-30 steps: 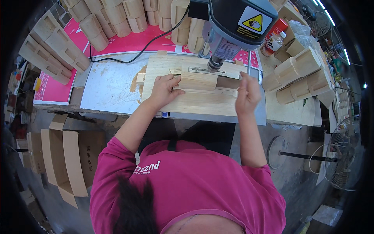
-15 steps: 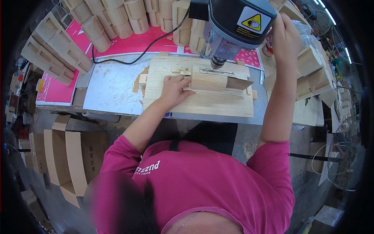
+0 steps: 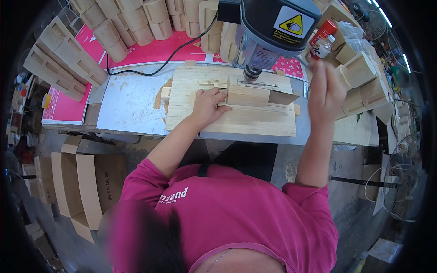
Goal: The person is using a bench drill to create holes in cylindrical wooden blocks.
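My left hand (image 3: pixel 210 106) presses against the left end of a pale wooden block (image 3: pixel 248 96), its fingers and thumb closed about that end. The block lies in a wooden jig board (image 3: pixel 227 125) on the workbench. Directly over the block hangs the chuck (image 3: pixel 252 73) of a dark drill press (image 3: pixel 277 25); the bit's tip cannot be made out. To the right of the machine, my right hand (image 3: pixel 325 91) is closed in a fist, smeared by motion, around what looks like the drill press lever (image 3: pixel 302 61), mostly hidden by the hand.
Several carved wooden blocks (image 3: pixel 157 20) stand along the back, with others at the left (image 3: pixel 66 61) and right (image 3: pixel 362 84). A black cable (image 3: pixel 159 70) crosses the bench. A bottle (image 3: pixel 321 48) and a red can (image 3: pixel 325 31) stand behind my right hand. An open carton (image 3: pixel 86 182) sits on the floor.
My right hand has come down and toward me from high beside the drill press. The wooden block and my left hand have shifted slightly to the right.
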A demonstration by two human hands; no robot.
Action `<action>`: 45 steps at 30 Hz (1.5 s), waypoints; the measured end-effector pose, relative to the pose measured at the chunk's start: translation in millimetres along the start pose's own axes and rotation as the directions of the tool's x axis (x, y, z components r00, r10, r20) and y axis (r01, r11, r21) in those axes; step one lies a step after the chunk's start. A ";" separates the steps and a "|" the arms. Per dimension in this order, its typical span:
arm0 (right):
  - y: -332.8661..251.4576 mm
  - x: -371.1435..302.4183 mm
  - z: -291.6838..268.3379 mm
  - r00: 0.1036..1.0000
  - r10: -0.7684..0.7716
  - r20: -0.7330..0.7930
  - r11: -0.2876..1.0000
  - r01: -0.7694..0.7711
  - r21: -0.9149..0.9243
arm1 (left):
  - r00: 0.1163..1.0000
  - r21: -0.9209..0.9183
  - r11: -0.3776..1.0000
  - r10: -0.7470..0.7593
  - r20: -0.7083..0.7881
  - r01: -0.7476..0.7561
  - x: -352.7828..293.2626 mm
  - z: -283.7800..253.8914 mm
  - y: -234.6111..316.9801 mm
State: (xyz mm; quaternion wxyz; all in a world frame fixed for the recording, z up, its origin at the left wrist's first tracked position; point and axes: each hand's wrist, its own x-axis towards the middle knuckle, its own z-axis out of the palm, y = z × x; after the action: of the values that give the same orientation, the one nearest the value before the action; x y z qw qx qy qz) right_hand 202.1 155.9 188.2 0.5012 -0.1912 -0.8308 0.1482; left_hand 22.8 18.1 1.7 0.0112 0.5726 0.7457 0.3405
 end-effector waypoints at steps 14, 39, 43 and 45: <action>54.9 -81.7 55.4 0.988 -0.103 -0.117 0.977 0.122 0.172 | 0.999 0.016 0.999 0.031 -0.026 -0.030 -3.6 5.1 0.3; 92.1 -75.0 2.7 0.601 0.309 0.737 0.897 -0.441 -0.016 | 1.000 -0.411 0.911 0.001 -0.024 -0.011 -13.9 -42.0 3.5; 70.7 -104.7 -10.7 0.548 0.336 0.766 0.716 -0.677 0.170 | 0.989 -0.566 0.811 -0.125 0.079 0.147 -61.4 -116.6 -11.0; 65.2 -116.7 -11.3 0.376 0.418 0.827 0.462 -0.872 0.163 | 0.935 -0.698 0.654 -0.348 0.067 0.293 -72.0 -144.9 -9.4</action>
State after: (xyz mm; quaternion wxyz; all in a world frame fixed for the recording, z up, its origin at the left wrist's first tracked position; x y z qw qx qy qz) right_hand 272.7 159.7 74.2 0.0753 -0.2866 -0.7005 0.6493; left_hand -19.3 -116.7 81.3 0.2589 0.3722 0.6504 0.6094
